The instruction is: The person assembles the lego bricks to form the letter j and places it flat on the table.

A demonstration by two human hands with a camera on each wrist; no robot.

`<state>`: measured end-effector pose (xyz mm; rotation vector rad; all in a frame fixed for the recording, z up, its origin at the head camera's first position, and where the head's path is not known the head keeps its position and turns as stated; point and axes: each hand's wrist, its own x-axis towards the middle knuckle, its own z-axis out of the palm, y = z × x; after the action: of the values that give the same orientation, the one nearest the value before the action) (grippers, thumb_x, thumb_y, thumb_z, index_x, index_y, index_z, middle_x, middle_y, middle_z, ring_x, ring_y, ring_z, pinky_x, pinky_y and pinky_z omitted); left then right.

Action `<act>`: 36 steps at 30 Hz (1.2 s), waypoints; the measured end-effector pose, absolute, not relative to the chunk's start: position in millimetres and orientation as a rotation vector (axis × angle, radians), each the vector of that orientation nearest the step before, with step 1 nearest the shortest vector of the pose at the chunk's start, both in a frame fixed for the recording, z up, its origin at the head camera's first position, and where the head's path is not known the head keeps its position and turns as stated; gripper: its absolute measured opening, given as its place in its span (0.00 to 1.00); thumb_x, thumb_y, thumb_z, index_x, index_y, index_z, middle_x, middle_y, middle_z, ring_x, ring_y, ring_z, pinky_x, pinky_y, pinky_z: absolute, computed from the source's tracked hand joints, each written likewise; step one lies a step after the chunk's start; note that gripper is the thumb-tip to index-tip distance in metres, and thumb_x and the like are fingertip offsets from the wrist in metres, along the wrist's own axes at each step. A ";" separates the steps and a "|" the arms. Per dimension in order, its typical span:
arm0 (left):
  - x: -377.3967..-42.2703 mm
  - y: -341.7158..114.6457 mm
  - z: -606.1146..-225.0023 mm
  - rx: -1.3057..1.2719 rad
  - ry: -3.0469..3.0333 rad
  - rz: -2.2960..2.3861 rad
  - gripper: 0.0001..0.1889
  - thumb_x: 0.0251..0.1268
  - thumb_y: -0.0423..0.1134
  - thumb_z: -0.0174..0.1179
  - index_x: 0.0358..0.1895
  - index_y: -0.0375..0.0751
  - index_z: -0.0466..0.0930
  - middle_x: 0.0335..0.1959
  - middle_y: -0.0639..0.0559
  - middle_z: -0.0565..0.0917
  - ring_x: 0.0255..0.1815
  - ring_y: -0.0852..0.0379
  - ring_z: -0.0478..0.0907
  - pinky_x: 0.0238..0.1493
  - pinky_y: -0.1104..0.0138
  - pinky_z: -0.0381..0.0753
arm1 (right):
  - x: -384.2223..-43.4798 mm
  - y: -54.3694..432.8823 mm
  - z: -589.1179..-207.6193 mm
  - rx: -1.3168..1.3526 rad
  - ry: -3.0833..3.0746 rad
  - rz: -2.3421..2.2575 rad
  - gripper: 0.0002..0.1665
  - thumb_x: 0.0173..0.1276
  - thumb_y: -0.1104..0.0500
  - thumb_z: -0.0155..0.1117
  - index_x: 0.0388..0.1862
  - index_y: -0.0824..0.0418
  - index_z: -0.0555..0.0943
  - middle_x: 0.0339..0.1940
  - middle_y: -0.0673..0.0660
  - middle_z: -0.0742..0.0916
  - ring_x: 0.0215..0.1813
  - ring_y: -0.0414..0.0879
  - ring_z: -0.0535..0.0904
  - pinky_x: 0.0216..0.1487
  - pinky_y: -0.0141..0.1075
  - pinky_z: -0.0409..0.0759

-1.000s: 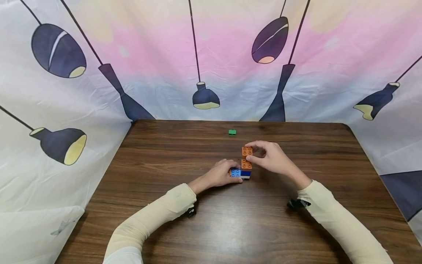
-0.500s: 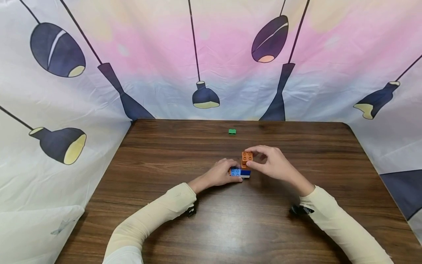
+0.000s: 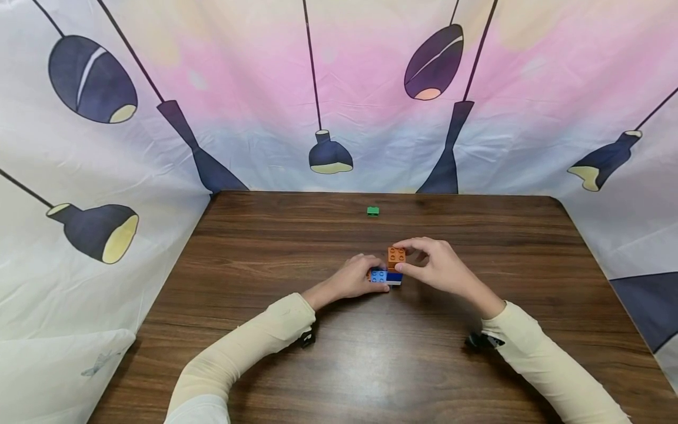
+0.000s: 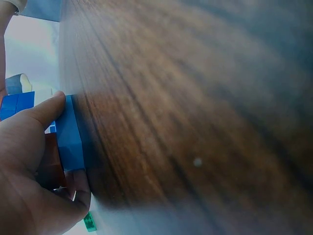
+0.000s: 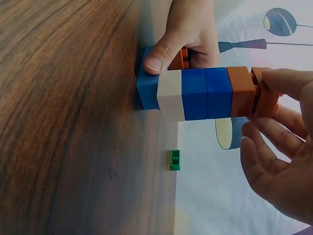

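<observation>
In the head view my left hand (image 3: 352, 280) grips the light blue brick (image 3: 378, 276) at the foot of a brick build, which rests on the table. Its thumb presses beside the white brick (image 5: 170, 95). A reddish-orange brick (image 4: 51, 164) sits partly hidden under the left palm. From the white brick rises a column of two dark blue bricks (image 5: 205, 93) and an orange brick (image 5: 241, 91). At its top, my right hand (image 3: 436, 268) pinches another orange brick (image 3: 396, 254) between thumb and fingers. A thin gap shows between the two orange bricks in the right wrist view.
A small green brick (image 3: 373, 211) lies apart near the far edge of the wooden table (image 3: 296, 229). Printed cloth (image 3: 265, 118) with lamp drawings hangs behind and to the sides. Dark wrist devices (image 3: 307, 338) sit under both sleeves.
The right hand has lowered the orange brick from behind and above the column onto its top orange brick. My left hand has kept its hold on the build.
</observation>
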<state>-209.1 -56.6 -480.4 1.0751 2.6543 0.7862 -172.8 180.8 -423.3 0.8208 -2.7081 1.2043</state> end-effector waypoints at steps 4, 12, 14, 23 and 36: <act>-209.1 -56.0 -480.9 1.074 2.654 0.784 0.22 0.64 0.52 0.72 0.56 0.44 0.84 0.48 0.54 0.87 0.44 0.60 0.78 0.45 0.65 0.75 | -171.6 180.6 -423.6 0.820 -2.700 1.182 0.23 0.67 0.54 0.75 0.60 0.55 0.85 0.50 0.52 0.88 0.48 0.46 0.84 0.43 0.40 0.84; -210.3 -54.7 -481.0 1.081 2.650 0.789 0.22 0.64 0.52 0.72 0.55 0.44 0.84 0.48 0.53 0.87 0.42 0.60 0.77 0.44 0.66 0.75 | -170.5 180.4 -422.5 0.809 -2.697 1.124 0.23 0.64 0.54 0.77 0.58 0.56 0.87 0.48 0.54 0.89 0.46 0.47 0.84 0.41 0.40 0.84; -210.8 -54.6 -480.3 1.078 2.651 0.794 0.22 0.64 0.52 0.72 0.55 0.44 0.84 0.48 0.54 0.87 0.42 0.60 0.77 0.44 0.66 0.75 | -171.3 180.4 -421.6 0.796 -2.705 1.127 0.23 0.64 0.54 0.77 0.58 0.56 0.87 0.48 0.54 0.89 0.46 0.46 0.84 0.41 0.39 0.84; -210.1 -55.6 -481.4 1.077 2.645 0.777 0.22 0.65 0.52 0.71 0.56 0.44 0.84 0.48 0.53 0.87 0.42 0.60 0.77 0.43 0.66 0.74 | -173.2 181.0 -417.1 0.776 -2.785 1.105 0.24 0.65 0.51 0.77 0.59 0.54 0.87 0.46 0.53 0.89 0.45 0.46 0.83 0.43 0.42 0.83; -210.3 -56.4 -481.2 1.072 2.644 0.792 0.20 0.64 0.52 0.72 0.52 0.44 0.84 0.43 0.55 0.86 0.38 0.61 0.75 0.39 0.67 0.73 | -174.5 174.7 -420.0 0.909 -2.685 0.911 0.23 0.63 0.52 0.78 0.57 0.55 0.88 0.46 0.51 0.90 0.46 0.46 0.82 0.41 0.44 0.80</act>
<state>-210.3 -56.4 -481.2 1.0720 2.6439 0.7921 -174.5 174.7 -420.0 0.9086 -2.6852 0.9112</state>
